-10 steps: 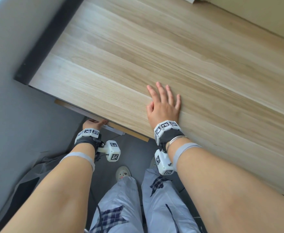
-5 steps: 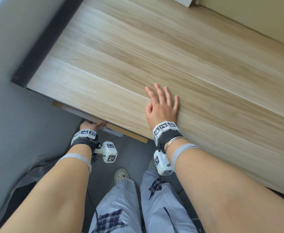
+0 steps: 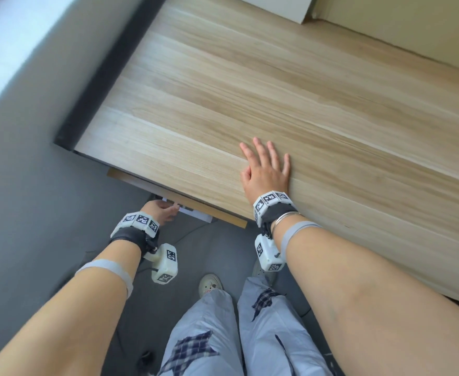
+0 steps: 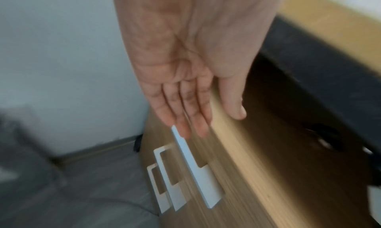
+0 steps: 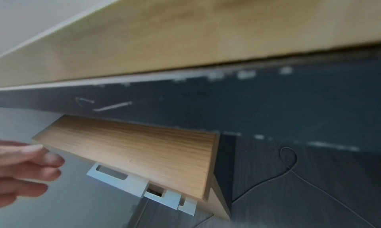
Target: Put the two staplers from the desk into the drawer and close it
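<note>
The tabletop [image 3: 277,85] is light wood with a dark underside. Below its front edge, the top drawer [image 5: 132,151], wood-fronted with a white handle [image 4: 193,166], stands slightly out, further than a second ago. The staplers are not visible, probably inside it. The right hand [image 3: 266,172] rests flat on the tabletop, fingers straight and spread, unchanged. The left hand [image 4: 185,78], fingers straight, touches the drawer front with its grip apart; the view is blurred. Two lower handles [image 4: 163,179] sit beneath. A thin cable [image 5: 288,171] lies on the grey floor [image 3: 217,248].
</note>
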The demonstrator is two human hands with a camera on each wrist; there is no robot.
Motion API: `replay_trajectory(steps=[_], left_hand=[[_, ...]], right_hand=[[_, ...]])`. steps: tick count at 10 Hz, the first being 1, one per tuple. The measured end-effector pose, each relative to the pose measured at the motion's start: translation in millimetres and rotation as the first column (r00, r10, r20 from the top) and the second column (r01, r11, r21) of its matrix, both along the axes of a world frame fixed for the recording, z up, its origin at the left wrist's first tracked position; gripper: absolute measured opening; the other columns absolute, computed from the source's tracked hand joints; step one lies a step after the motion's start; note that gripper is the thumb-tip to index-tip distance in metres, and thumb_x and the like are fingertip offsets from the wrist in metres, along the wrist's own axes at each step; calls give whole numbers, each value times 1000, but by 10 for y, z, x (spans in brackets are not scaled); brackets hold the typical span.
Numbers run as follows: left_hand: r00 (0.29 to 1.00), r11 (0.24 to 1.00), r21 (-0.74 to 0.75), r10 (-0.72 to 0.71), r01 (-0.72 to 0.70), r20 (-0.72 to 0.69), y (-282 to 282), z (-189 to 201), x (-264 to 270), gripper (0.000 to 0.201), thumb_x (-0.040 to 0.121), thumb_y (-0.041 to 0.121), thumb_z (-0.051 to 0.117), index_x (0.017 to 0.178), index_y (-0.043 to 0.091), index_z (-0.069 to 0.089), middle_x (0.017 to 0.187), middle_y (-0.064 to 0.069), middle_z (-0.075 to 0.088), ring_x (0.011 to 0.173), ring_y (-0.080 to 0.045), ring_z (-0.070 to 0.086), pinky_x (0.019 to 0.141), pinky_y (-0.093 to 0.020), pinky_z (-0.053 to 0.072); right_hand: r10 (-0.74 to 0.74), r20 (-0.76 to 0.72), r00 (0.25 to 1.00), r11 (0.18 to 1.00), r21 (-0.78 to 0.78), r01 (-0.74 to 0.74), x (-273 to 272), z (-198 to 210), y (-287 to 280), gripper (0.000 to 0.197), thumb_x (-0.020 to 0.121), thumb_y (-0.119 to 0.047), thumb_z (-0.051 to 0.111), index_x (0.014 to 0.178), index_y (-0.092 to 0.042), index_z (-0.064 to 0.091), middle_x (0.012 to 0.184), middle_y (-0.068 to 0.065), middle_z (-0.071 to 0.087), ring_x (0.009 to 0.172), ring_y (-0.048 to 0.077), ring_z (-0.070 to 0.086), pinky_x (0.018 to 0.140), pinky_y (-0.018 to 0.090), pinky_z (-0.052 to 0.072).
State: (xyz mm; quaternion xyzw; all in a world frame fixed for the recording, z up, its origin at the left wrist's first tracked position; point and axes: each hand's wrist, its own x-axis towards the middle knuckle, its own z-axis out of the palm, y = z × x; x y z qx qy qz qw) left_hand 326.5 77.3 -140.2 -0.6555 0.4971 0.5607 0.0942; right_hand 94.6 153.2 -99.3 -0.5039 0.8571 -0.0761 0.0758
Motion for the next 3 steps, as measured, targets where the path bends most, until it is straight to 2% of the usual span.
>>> replay_trajectory(steps=[1, 2, 3], left_hand=[[961, 959, 61, -275, 277, -40, -48, 436, -103, 34, 89, 24, 59, 116, 2, 61, 109, -13, 69, 77, -9, 63, 67, -12, 51], [875, 869, 104, -475, 484, -97, -116, 836, -294, 11, 89, 26, 59, 90, 17, 65, 107, -7, 70, 83, -7, 64, 76, -14, 50], [819, 824, 30, -557, 566, -138, -167, 1175, -632, 9, 88, 24, 60, 83, 18, 64, 90, 0, 71, 78, -9, 65, 70, -13, 53]], right_hand=[[20, 70, 997, 998, 61, -24, -34, 61, -12, 58, 91, -25, 42, 144, -43, 29, 159, -13, 20, 148, 15, 16, 118, 52, 6], [35, 182, 983, 991, 120, -58, -123, 186, -5, 55, 91, -19, 43, 142, -38, 35, 158, -12, 24, 148, 15, 17, 118, 49, 8], [11, 289, 957, 996, 84, -37, -273, 423, -50, 44, 91, -14, 44, 132, -28, 52, 144, -2, 49, 134, 19, 43, 111, 39, 30]])
